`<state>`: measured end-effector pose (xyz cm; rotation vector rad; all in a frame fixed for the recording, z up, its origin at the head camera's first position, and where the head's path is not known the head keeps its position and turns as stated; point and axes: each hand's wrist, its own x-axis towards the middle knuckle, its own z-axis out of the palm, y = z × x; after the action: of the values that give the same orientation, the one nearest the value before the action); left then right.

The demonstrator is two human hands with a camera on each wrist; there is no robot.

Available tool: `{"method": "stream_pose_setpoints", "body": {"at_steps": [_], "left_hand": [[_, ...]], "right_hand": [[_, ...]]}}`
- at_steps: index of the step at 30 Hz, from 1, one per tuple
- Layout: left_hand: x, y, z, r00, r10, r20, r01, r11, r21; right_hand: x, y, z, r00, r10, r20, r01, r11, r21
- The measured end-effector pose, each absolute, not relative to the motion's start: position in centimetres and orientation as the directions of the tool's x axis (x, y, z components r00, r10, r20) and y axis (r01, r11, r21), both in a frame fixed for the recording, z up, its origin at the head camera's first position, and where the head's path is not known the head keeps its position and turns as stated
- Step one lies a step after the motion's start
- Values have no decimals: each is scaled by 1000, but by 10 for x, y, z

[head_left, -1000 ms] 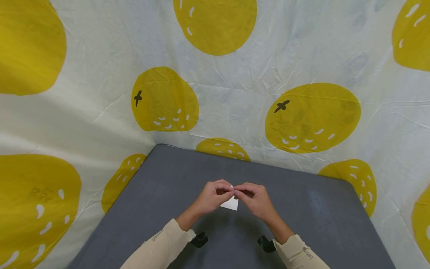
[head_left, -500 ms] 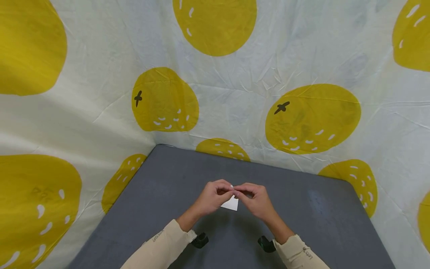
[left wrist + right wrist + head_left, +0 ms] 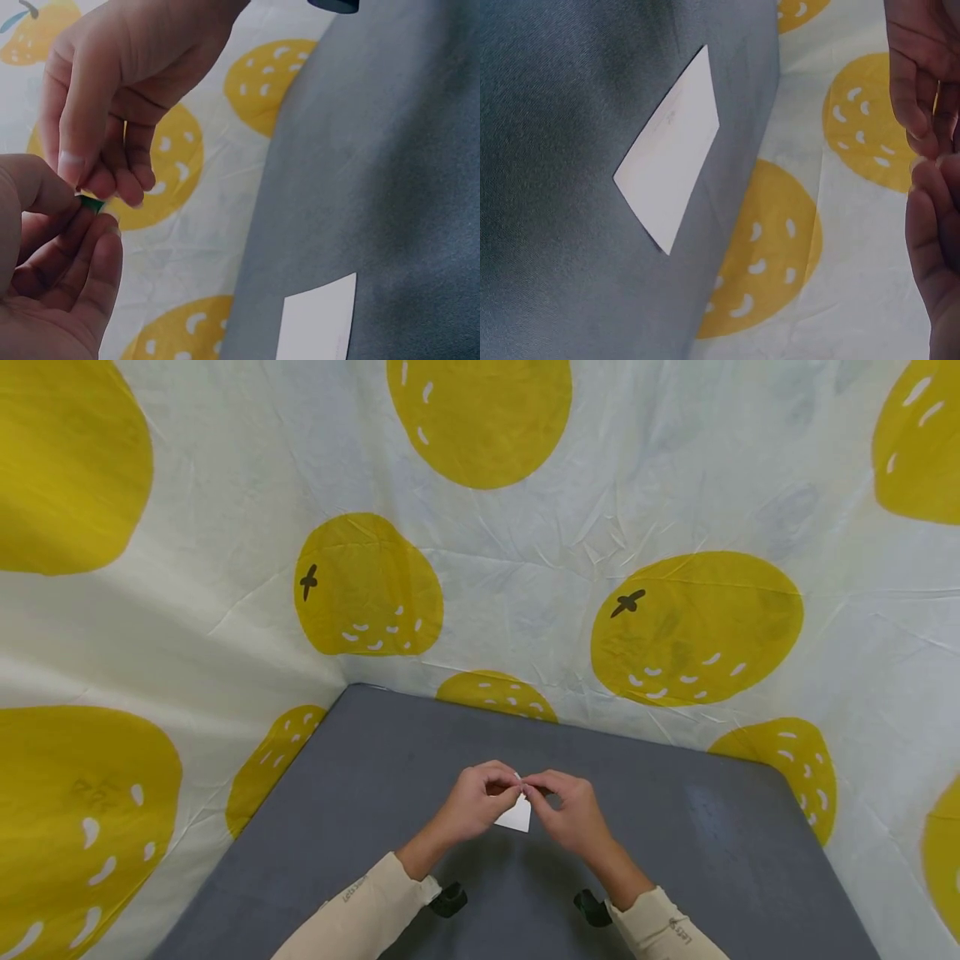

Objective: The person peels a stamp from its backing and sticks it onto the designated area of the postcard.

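A small green piece [image 3: 91,203] shows between the fingertips of both hands in the left wrist view; most of it is hidden and I cannot tell its kind. My left hand [image 3: 476,799] pinches it between thumb and fingers. From the other side my right hand [image 3: 572,808] meets it, thumb and forefinger brought together at its edge. In the right wrist view the fingertips of the right hand [image 3: 934,232] and left hand [image 3: 926,75] come together, and the piece is out of sight. Below the hands, a white sheet of paper [image 3: 516,817] lies flat on the table.
The grey table [image 3: 420,735] runs back to a white cloth [image 3: 517,610] printed with yellow fruit, which hangs behind it and along its sides. Dark wrist-camera mounts [image 3: 448,900] stick out by both sleeves.
The hands stay joined over the paper with barely any movement. The right hand has lowered very slightly, its fingertips shifting a little around the piece.
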<state>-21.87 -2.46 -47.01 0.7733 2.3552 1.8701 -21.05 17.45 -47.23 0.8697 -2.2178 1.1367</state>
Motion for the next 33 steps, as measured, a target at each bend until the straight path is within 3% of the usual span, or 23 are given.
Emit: {"method": "stream_pose_setpoints", "body": {"at_steps": [5,11,21,33], "left_hand": [[-216,-23,-468,-875,378,301,388,178,904],[-214,-22,-468,-876,366,315,399,181,899],[-213,-22,-467,-907,305,292,347,146,926],[-212,-20,-465,-937,257,236,277,134,951]], "right_hand": [[-209,171,-473,-637,-322,700,-722,566,-397],[-208,170,-474,-606,-354,713,-724,616,-310],[-206,172,-471,-719,-288,633,-685,445,-576],[-206,183,-472,-804,-197,561,-583,444,-680]]}}
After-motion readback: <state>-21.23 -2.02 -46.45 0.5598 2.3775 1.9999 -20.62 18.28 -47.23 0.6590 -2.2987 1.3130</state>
